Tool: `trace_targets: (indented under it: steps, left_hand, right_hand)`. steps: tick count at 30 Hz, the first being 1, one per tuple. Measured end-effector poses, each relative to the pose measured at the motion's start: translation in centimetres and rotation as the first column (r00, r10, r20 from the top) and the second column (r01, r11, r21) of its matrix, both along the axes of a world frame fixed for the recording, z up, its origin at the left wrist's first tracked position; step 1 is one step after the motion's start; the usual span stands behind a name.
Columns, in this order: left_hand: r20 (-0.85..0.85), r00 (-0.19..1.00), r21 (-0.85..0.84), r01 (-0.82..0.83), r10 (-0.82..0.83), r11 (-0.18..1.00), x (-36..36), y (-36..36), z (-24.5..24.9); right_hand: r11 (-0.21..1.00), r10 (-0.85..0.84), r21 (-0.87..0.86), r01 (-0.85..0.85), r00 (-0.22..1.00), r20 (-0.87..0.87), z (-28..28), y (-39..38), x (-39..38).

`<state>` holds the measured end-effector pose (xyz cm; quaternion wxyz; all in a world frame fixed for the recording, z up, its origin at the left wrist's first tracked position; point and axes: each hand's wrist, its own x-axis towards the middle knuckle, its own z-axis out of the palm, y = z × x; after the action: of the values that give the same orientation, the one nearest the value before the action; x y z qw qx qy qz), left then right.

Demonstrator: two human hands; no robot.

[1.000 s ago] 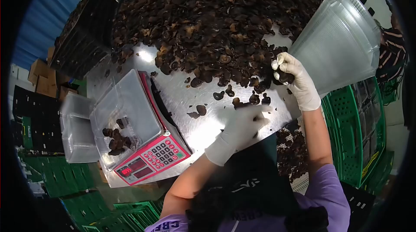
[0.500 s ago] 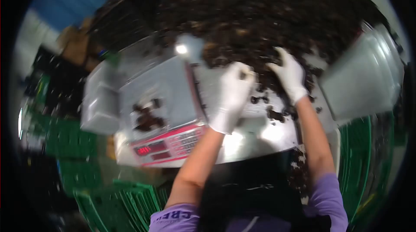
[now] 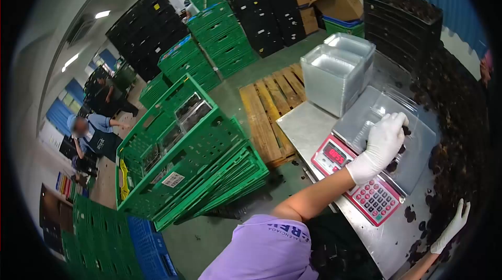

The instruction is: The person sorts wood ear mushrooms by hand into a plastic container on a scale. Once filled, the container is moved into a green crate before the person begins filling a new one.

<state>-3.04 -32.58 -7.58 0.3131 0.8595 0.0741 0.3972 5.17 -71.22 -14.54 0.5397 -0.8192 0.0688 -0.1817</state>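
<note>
My left hand point(image 3: 384, 141), in a white glove, is over the platform of the red-and-white scale point(image 3: 375, 201). Its fingers are bent at a clear plastic tray point(image 3: 365, 132) on the platform, and dark brown pieces point(image 3: 393, 165) show beside the hand. Whether the fingers grip anything is hidden. At the lower right, my right hand point(image 3: 454, 227), also gloved, has its fingers apart near the dark heap point(image 3: 460, 123) on the metal table point(image 3: 308, 123).
Stacked clear containers point(image 3: 334, 71) stand behind the scale. A green crate point(image 3: 172, 175) holding filled clear boxes is at the left, near a wooden pallet point(image 3: 266, 107). A black crate point(image 3: 400, 29) stands at the back right. A person point(image 3: 97, 133) is at the far left.
The view has swung left, bringing crates and the room into sight. My left hand has gone from the heap to the scale. My right hand has stayed by the heap, now at the view's right edge.
</note>
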Motion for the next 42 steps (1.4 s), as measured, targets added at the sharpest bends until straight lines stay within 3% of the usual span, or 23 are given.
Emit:
trace_targets:
  steps: [3,5,7,8,9,10,11,12,13,14,15,16,17,19,23,27,29,32,33,35,36,38,42]
  left_hand:
    - [-0.178,0.982,0.235,-0.014,0.057,0.972,1.0,1.6,-4.0]
    - [-0.378,0.926,0.204,0.074,0.009,0.976,1.3,1.8,-4.2]
    - [-0.345,0.938,0.136,0.083,-0.032,0.987,0.9,1.5,-3.6]
    - [-0.343,0.939,0.136,0.063,-0.012,0.989,0.6,2.3,-3.3]
    - [-0.349,0.936,0.105,0.084,-0.042,0.991,0.3,2.5,-3.1]
    - [-0.356,0.929,0.059,0.130,-0.101,0.990,0.2,1.9,-3.2]
    - [-0.244,0.958,0.025,0.162,-0.151,0.987,-0.2,2.8,-3.8]
    - [-0.136,0.968,-0.074,0.203,-0.212,0.976,-0.9,3.5,-3.2]
    - [-0.123,0.985,0.086,0.132,-0.121,0.988,-2.4,3.7,-2.0]
    - [0.073,0.997,0.201,0.018,-0.033,0.979,-3.5,4.0,-1.8]
    - [-0.002,0.976,0.014,0.218,-0.218,0.976,-5.1,5.0,0.2]
    - [0.063,0.988,0.118,0.136,-0.144,0.984,-5.0,5.5,-0.4]
    - [0.062,0.980,0.078,0.185,-0.190,0.980,-5.6,5.9,1.0]
    - [0.002,1.000,0.105,-0.009,0.009,0.994,-5.1,6.8,-1.2]
    - [-0.069,0.997,0.175,-0.017,0.030,0.984,-5.1,6.4,-2.5]
    - [-0.132,0.991,0.183,0.019,0.005,0.983,-5.0,6.5,-2.2]
    - [-0.139,0.990,0.181,0.026,0.000,0.983,-4.9,5.7,-2.1]
    - [-0.157,0.988,0.188,0.016,0.014,0.982,-5.0,4.2,-2.0]
    - [-0.169,0.985,0.205,0.001,0.035,0.979,-5.0,3.9,-2.0]
    - [-0.167,0.985,0.196,0.004,0.030,0.981,-5.1,4.0,-2.0]
    - [-0.168,0.985,0.182,0.003,0.029,0.983,-5.1,4.1,-2.1]
    - [-0.136,0.990,0.200,-0.006,0.034,0.980,-5.3,4.2,-2.2]
    - [-0.044,0.999,0.180,-0.010,0.018,0.984,-5.8,3.4,-0.8]
  right_hand:
    - [0.990,0.133,0.035,-0.136,0.988,0.073,2.2,5.9,0.3]
    - [0.972,0.226,0.041,-0.230,0.971,0.079,3.0,9.3,0.7]
    - [0.902,0.328,0.257,-0.346,0.938,0.111,3.7,13.2,0.5]
    - [0.896,0.345,0.272,-0.351,0.936,0.070,4.0,14.8,0.4]
    - [0.792,0.526,0.347,-0.503,0.850,0.031,5.6,16.8,-1.0]
    - [0.789,0.556,0.306,-0.533,0.831,0.014,7.6,19.4,-2.8]
    - [0.746,0.548,0.396,-0.536,0.831,0.094,8.0,21.7,-4.0]
    - [0.725,0.597,0.374,-0.579,0.798,0.077,9.1,23.3,-5.3]
    - [0.790,0.519,0.330,-0.517,0.850,0.092,11.1,26.0,-7.3]
    - [0.768,0.567,0.339,-0.543,0.823,0.035,12.4,27.0,-8.0]
    - [0.774,0.591,0.237,-0.587,0.804,0.065,11.1,26.8,-7.1]
    - [0.788,0.615,0.031,-0.615,0.788,-0.002,10.3,26.4,-6.3]
    - [0.755,0.643,-0.216,-0.619,0.764,0.058,9.4,26.2,-5.6]
    - [0.709,0.703,0.053,-0.703,0.711,0.028,8.1,26.8,-5.7]
    - [0.653,0.741,-0.346,-0.674,0.663,0.106,7.8,25.8,-5.8]
    - [0.640,0.755,-0.001,-0.769,0.628,0.187,8.7,24.7,-6.5]
    - [0.650,0.737,0.059,-0.757,0.648,0.195,8.3,24.6,-6.2]
    - [0.626,0.667,0.318,-0.712,0.700,0.253,6.7,26.2,-6.1]
    - [0.638,0.677,0.246,-0.730,0.684,0.274,6.9,26.3,-6.2]
    - [0.512,0.704,0.450,-0.732,0.657,0.268,8.0,26.3,-6.3]
    - [0.518,0.697,0.452,-0.727,0.664,0.270,8.1,26.0,-5.9]
    - [0.495,0.633,0.366,-0.788,0.616,0.470,8.2,25.2,-5.0]
    - [0.713,0.506,0.371,-0.594,0.803,0.313,7.9,18.7,-5.6]
